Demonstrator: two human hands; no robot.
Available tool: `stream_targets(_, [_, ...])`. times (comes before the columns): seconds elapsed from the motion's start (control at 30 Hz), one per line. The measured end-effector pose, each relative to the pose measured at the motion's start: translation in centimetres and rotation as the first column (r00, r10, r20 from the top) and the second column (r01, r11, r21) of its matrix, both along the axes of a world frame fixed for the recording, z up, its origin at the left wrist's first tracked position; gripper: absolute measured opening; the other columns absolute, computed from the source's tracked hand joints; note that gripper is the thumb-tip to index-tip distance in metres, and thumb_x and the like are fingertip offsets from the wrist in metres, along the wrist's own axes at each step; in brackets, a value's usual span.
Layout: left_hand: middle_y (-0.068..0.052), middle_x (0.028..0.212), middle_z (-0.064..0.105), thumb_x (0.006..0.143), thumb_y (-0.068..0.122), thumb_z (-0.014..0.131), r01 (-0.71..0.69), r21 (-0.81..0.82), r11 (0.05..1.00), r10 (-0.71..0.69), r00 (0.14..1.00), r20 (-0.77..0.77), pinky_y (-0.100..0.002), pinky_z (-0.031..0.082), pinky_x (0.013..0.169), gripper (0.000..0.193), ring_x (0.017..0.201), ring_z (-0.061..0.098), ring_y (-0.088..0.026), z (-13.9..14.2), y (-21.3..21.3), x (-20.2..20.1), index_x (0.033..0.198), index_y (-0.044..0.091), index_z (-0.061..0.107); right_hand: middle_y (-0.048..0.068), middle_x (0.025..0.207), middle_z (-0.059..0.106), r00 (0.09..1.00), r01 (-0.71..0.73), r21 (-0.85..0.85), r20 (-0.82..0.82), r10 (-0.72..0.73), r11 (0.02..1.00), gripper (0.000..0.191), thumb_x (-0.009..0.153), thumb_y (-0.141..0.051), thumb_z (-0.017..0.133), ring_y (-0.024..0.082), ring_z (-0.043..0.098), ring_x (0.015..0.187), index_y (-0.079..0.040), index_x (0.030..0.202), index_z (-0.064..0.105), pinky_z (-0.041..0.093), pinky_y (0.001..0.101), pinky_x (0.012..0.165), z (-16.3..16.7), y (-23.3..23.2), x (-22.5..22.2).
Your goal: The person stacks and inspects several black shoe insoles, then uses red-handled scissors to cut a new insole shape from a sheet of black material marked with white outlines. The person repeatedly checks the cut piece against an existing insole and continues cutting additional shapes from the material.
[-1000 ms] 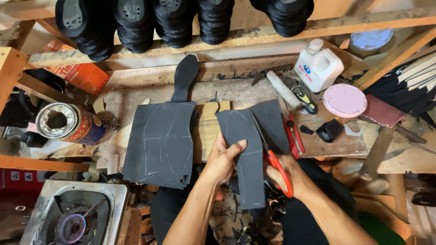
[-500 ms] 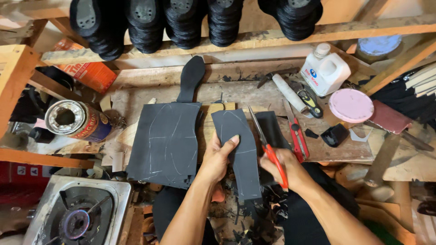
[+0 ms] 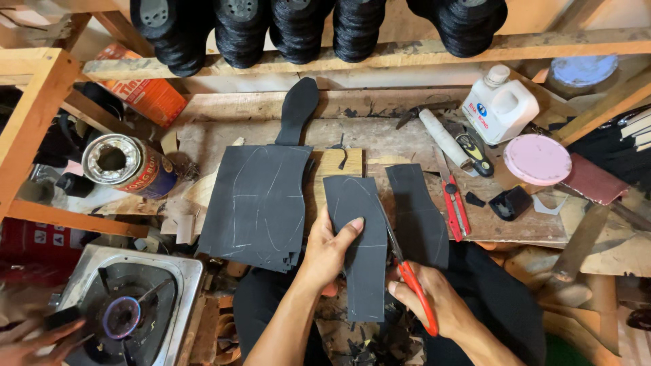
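Black sheet point(image 3: 359, 251) gripped in left hand point(image 3: 332, 247) over lap; right hand point(image 3: 424, 295) closed on red scissors point(image 3: 407, 268), blades partway up right edge (chalk outline only partly cut, probably). Cut strip point(image 3: 417, 213) beside it. Marked stack point(image 3: 261, 203) uncut. Scissor tips hard to see; lower sheet edge lost among scraps.
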State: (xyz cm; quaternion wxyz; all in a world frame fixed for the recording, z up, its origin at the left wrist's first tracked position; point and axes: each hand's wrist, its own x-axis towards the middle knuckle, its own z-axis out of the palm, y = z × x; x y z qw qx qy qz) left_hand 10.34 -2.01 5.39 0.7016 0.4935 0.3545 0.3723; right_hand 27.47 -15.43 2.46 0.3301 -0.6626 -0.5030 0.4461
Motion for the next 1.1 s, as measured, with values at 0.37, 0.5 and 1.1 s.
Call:
stream_targets(0.37, [-0.009, 0.113, 0.068, 0.094, 0.006, 0.064, -0.029, 0.013, 1.0, 0.028, 0.998, 0.052, -0.03, 0.055, 0.088, 0.04, 0.1, 0.065, -0.014, -0.5, -1.6, -0.2, 0.132, -0.001, 0.053, 0.009, 0.072, 0.068, 1.0, 0.008, 0.011, 0.006, -0.008, 1.0, 0.027, 0.084, -0.029, 0.065, 0.023, 0.067, 0.072, -0.003, 0.085, 0.069, 0.053, 0.0373, 0.071, -0.2, -1.6, -0.5])
stream_targets(0.5, [-0.01, 0.117, 0.068, 0.094, 0.005, 0.063, -0.041, 0.024, 0.999, 0.039, 0.997, 0.061, -0.03, 0.054, 0.092, 0.041, 0.106, 0.065, -0.015, -0.5, -2.1, -0.3, 0.133, 0.0, 0.052, 0.008, 0.074, 0.067, 1.0, -0.026, 0.046, 0.009, 0.026, 0.999, 0.026, 0.084, -0.029, 0.065, 0.022, 0.066, 0.075, -0.004, 0.086, 0.068, 0.052, 0.0372, 0.074, 0.0, -1.9, -0.6])
stream_targets(1.1, [-0.01, 0.117, 0.065, 0.094, 0.002, 0.063, 0.011, -0.034, 0.999, -0.006, 0.989, 0.148, -0.031, 0.054, 0.093, 0.042, 0.105, 0.063, -0.015, -0.6, -2.4, -0.6, 0.134, -0.001, 0.051, 0.008, 0.061, 0.065, 0.999, 0.032, 0.006, 0.024, -0.032, 0.999, 0.027, 0.082, -0.028, 0.071, 0.019, 0.063, 0.055, -0.002, 0.078, 0.074, 0.049, 0.0353, 0.056, -0.2, -3.1, -0.2])
